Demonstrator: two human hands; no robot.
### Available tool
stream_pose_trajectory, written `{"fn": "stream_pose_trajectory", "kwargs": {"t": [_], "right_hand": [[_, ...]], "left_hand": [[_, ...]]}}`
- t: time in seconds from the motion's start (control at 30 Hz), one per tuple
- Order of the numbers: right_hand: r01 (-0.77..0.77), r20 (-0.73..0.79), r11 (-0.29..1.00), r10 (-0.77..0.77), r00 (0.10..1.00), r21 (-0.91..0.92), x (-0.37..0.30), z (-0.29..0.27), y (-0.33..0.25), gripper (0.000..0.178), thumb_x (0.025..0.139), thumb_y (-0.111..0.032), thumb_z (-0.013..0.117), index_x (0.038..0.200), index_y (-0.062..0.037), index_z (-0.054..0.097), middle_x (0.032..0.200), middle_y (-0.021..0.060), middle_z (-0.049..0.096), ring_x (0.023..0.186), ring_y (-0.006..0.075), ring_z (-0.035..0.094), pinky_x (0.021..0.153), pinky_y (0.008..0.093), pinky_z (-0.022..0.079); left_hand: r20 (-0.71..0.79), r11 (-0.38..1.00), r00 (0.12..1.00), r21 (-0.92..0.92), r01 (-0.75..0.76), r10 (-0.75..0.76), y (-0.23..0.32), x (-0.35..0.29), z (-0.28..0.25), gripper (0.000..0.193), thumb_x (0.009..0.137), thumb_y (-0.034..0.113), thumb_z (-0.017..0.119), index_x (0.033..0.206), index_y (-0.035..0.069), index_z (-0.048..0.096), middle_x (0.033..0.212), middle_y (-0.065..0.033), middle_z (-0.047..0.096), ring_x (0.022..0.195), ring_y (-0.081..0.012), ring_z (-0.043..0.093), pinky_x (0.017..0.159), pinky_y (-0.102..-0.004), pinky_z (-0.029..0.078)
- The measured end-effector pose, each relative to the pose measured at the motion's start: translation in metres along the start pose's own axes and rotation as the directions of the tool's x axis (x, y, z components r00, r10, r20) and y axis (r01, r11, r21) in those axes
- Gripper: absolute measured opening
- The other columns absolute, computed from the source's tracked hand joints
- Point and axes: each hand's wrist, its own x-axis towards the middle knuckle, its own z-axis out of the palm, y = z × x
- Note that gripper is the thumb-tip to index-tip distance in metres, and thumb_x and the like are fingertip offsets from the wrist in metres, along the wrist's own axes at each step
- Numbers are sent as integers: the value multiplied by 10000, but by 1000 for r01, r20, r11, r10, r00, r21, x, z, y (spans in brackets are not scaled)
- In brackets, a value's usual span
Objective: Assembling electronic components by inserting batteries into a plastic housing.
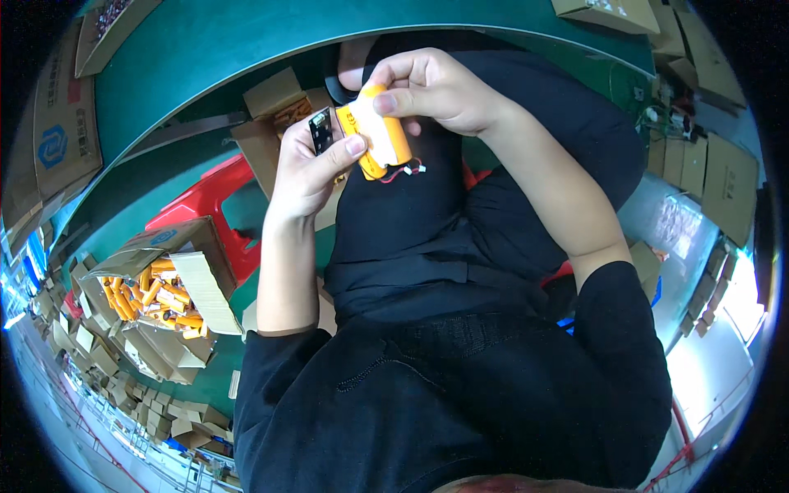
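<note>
Above my lap is an orange-wrapped battery pack (398,141) of a few cylindrical cells, its middle bright with glare. From its lower end runs a short red and dark wire with a small white connector (422,168). My left hand (306,174) is closed on the pack's left side, thumb pressed on the near face. Between that thumb and its fingers stands a thin black piece (320,130) with small light marks, perhaps a circuit board. My right hand (444,92) pinches the pack's upper end, thumb on its face; its other fingertips are partly hidden behind.
A green table (205,49) curves across the far side. At the left, an open cardboard box (215,278) holds many orange battery packs, beside a red plastic stool (209,193). Another open box (261,152) stands beyond my left hand. More cartons (730,193) are stacked at the right.
</note>
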Motion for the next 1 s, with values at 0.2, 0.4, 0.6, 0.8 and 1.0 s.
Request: {"fn": "stream_pose_trajectory", "kwargs": {"t": [0.2, 0.4, 0.6, 0.8, 1.0], "right_hand": [[-44, -135, 961, 7, 991, -272, 5, 7, -4, 248, 900, -186, 805, 1000, 23, 717, 883, 135, 728, 685, 132, 668, 610, 199, 549], [-46, -193, 883, -51, 980, -467, 5, 8, 11, 244, 882, -170, 822, 981, 27, 719, 882, 150, 740, 700, 149, 701, 664, 218, 581], [-82, -186, 897, 0, 983, -434, 2, 9, 1, 226, 874, -150, 823, 951, 32, 714, 879, 158, 741, 684, 151, 698, 666, 214, 581], [-244, 115, 960, 229, 967, 140, -6, 3, -16, 201, 901, -156, 794, 933, 24, 711, 857, 142, 735, 652, 127, 670, 620, 190, 553], [-213, 27, 975, 211, 977, 65, -5, 1, -12, 233, 938, -204, 762, 952, 23, 710, 860, 135, 728, 632, 102, 642, 574, 174, 519]], "left_hand": [[-166, 993, 984, 81, 81, -67, -10, -1, -6, 193, 861, 71, 838, 949, -22, 694, 732, -52, 675, 564, -63, 555, 527, -164, 426], [-250, 874, 965, 483, 57, 75, -8, -4, 7, 239, 836, 86, 868, 959, -29, 698, 759, -61, 698, 574, -64, 570, 523, -157, 429], [-209, 911, 978, 407, 65, 24, -2, -7, 4, 265, 823, 104, 884, 955, -31, 698, 768, -62, 699, 607, -69, 593, 545, -161, 450], [119, 996, 989, -19, 88, -85, 18, -11, 9, 263, 827, 105, 881, 958, -31, 698, 761, -56, 684, 638, -74, 609, 573, -168, 468], [52, 995, 994, -42, 94, -91, 4, -3, 9, 225, 853, 96, 855, 958, -19, 693, 757, -55, 674, 633, -80, 609, 572, -173, 478]]}}
